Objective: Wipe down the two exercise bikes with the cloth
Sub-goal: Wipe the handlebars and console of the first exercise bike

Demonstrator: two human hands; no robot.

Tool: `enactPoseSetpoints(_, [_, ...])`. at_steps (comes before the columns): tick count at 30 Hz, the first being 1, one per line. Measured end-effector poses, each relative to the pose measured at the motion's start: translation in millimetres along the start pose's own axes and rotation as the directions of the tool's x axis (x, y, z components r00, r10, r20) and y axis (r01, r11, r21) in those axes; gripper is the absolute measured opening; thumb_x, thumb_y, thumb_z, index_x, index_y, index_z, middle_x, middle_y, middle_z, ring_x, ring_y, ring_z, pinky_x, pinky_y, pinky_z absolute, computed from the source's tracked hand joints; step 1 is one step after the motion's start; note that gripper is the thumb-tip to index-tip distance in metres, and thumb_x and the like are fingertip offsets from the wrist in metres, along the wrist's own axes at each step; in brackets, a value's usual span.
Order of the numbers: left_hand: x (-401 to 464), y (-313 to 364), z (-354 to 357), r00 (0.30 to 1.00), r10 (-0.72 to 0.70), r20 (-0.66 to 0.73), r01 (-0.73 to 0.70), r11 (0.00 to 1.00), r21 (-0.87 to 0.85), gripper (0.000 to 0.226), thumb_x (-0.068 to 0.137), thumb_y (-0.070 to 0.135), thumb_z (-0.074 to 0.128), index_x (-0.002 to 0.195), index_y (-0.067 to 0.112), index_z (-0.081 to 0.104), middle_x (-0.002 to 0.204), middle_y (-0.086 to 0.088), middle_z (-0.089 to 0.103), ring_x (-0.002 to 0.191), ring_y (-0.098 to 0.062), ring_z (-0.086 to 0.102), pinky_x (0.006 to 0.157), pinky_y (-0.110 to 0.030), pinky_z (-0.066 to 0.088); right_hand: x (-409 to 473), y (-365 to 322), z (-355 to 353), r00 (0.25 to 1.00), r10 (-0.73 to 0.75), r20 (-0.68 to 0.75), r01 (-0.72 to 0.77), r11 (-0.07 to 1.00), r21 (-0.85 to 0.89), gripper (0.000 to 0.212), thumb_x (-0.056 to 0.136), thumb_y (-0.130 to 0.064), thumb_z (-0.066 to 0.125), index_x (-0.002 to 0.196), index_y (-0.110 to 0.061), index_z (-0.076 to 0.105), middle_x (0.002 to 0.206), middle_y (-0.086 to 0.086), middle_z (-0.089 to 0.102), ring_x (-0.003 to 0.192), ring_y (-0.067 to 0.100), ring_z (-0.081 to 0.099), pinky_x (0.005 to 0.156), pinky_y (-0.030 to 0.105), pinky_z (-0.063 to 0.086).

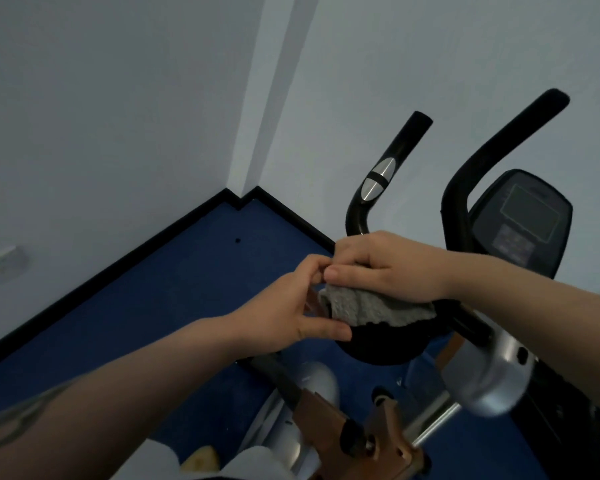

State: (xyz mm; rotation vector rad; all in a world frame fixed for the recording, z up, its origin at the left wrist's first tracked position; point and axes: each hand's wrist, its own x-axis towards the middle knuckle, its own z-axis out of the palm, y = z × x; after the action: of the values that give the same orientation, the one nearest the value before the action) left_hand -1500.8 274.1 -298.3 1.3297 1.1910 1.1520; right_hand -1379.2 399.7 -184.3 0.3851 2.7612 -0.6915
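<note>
Right hand grips grey cloth at handlebar base; left hand pinches near corner. Risk: cloth slips mid-refold, drops onto blue floor.

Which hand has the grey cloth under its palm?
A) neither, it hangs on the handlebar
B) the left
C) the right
C: the cloth sticks out from under the right hand, while the left hand only touches its edge.

Cloth apparently on bike handlebar.
</note>
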Motion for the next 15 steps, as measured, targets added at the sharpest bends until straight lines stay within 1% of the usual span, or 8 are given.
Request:
enactPoseSetpoints(2, [-1, 1, -1, 1.0, -0.016, 0.011, 0.016, 1.0, 0.006, 0.069, 0.075, 0.032, 0.083, 0.129, 0.033, 0.04, 0.113, 0.024, 0.061, 0.102, -0.003, 0.063, 0.088, -0.029, 0.054, 0, 1, 6, 0.998, -0.035, -0.052, 0.03, 0.994, -0.103, 0.058, 0.093, -0.064, 0.034, 0.082, -0.015, 0.063, 0.076, -0.006, 0.056, 0.071, 0.009, 0.056, 0.067, 0.023, 0.044])
enactPoseSetpoints(3, [-1, 2, -2, 1.0, -0.025, 0.014, 0.025, 1.0, 0.01, 0.069, 0.075, 0.033, 0.082, 0.129, 0.034, 0.04, 0.113, 0.024, 0.062, 0.101, -0.005, 0.064, 0.089, -0.032, 0.054, 0, 2, 8, 0.994, -0.052, -0.092, 0.038, 0.988, -0.153, 0.058, 0.091, -0.064, 0.033, 0.08, -0.016, 0.062, 0.072, -0.007, 0.055, 0.068, 0.009, 0.054, 0.063, 0.021, 0.041])
enactPoseSetpoints(5, [-2, 4, -2, 0.999, -0.041, 0.022, 0.041, 0.999, 0.019, 0.069, 0.074, 0.033, 0.083, 0.128, 0.035, 0.04, 0.113, 0.022, 0.062, 0.101, -0.017, 0.064, 0.09, -0.043, 0.053, -1, 2, 12, 0.986, -0.064, -0.156, 0.024, 0.97, -0.242, 0.058, 0.088, -0.064, 0.026, 0.075, -0.018, 0.058, 0.064, -0.01, 0.048, 0.06, 0.01, 0.049, 0.058, 0.021, 0.037])
enactPoseSetpoints(7, [-2, 6, -3, 0.999, -0.039, 0.032, 0.038, 0.999, 0.032, 0.068, 0.075, 0.032, 0.083, 0.128, 0.035, 0.04, 0.111, 0.023, 0.061, 0.1, -0.03, 0.063, 0.087, -0.052, 0.052, -2, 0, 15, 0.978, -0.072, -0.197, 0.002, 0.943, -0.332, 0.059, 0.088, -0.064, 0.018, 0.07, -0.02, 0.054, 0.06, -0.011, 0.044, 0.056, 0.01, 0.046, 0.056, 0.026, 0.036])
enactPoseSetpoints(10, [-4, 6, -4, 0.999, -0.029, 0.04, 0.027, 0.999, 0.031, 0.065, 0.076, 0.033, 0.081, 0.127, 0.034, 0.04, 0.106, 0.035, 0.057, 0.099, -0.035, 0.062, 0.085, -0.054, 0.052, -1, -2, 20, 0.961, -0.026, -0.275, -0.096, 0.902, -0.42, 0.071, 0.086, -0.068, 0.009, 0.067, -0.016, 0.055, 0.058, -0.006, 0.051, 0.055, 0.014, 0.048, 0.056, 0.035, 0.04])
enactPoseSetpoints(11, [-5, 6, -4, 0.999, -0.026, 0.035, 0.025, 0.999, 0.03, 0.063, 0.076, 0.034, 0.08, 0.126, 0.034, 0.041, 0.105, 0.037, 0.057, 0.098, -0.035, 0.062, 0.085, -0.054, 0.052, -1, -3, 21, 0.955, 0.01, -0.296, -0.136, 0.902, -0.41, 0.074, 0.084, -0.071, 0.01, 0.067, -0.017, 0.057, 0.057, -0.004, 0.052, 0.055, 0.012, 0.048, 0.056, 0.035, 0.041])
enactPoseSetpoints(12, [-6, 6, -4, 0.999, -0.021, 0.028, 0.02, 0.999, 0.028, 0.061, 0.076, 0.035, 0.08, 0.124, 0.035, 0.041, 0.105, 0.037, 0.056, 0.098, -0.036, 0.061, 0.084, -0.055, 0.052, -1, -4, 21, 0.953, 0.052, -0.298, -0.161, 0.921, -0.354, 0.072, 0.084, -0.074, 0.014, 0.066, -0.019, 0.058, 0.056, -0.004, 0.052, 0.055, 0.012, 0.049, 0.055, 0.033, 0.041])
enactPoseSetpoints(15, [-7, 3, -1, 1.0, -0.012, -0.003, 0.012, 1.0, -0.006, 0.059, 0.077, 0.035, 0.079, 0.123, 0.035, 0.042, 0.113, 0.026, 0.059, 0.1, -0.041, 0.061, 0.085, -0.059, 0.05, -3, -5, 16, 0.964, 0.147, -0.222, -0.161, 0.986, -0.044, 0.06, 0.086, -0.071, 0.037, 0.061, -0.019, 0.054, 0.051, -0.005, 0.047, 0.05, 0.009, 0.045, 0.052, 0.023, 0.034])
